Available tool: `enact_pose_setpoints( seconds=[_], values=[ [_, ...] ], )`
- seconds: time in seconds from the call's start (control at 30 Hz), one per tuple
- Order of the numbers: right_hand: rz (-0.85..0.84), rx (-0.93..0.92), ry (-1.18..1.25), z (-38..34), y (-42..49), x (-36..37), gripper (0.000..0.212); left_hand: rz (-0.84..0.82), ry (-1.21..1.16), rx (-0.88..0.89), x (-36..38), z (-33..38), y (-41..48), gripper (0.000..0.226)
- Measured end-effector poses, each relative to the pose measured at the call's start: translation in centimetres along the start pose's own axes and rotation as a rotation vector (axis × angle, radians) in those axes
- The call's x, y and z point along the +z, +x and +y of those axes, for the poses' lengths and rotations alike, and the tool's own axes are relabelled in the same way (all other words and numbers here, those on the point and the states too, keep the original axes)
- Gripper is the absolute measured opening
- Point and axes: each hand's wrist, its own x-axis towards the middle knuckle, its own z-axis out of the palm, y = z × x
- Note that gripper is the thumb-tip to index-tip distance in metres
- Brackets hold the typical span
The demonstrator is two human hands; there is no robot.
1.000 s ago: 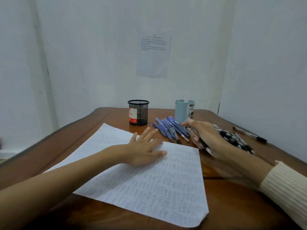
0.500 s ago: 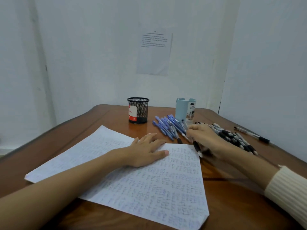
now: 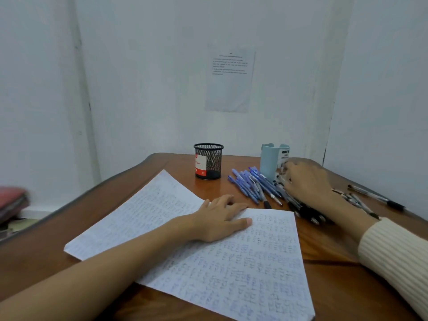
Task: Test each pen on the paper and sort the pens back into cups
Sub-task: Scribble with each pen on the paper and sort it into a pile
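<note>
Wooden tabletop, white walls. Left hand lies flat, fingers spread, pinning the paper mid-frame. Mesh cup and blue pens sit behind it. Right hand has moved from the paper's edge up to the blue cup, over the black pens. Grip hidden, can't tell. Probably swapping pens.

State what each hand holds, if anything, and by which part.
The left hand lies flat on the paper and holds nothing. The right hand is over the pens by the blue cup; its grip is hidden, so it cannot be told.
</note>
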Motion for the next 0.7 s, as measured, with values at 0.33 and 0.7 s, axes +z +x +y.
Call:
enact_pose_setpoints(
  seconds=[0.33, 0.7],
  values=[
    [-0.050, -0.385, 0.261, -5.3, -4.0, -0.7, 0.024, 0.101, -0.103, -0.043, 0.4, -1.2, 0.5, 0.068],
    [-0.104, -0.409, 0.184, -5.3, -4.9, -1.1, 0.027, 0.120, -0.022, -0.029, 0.4, -1.5, 0.8, 0.053]
  ],
)
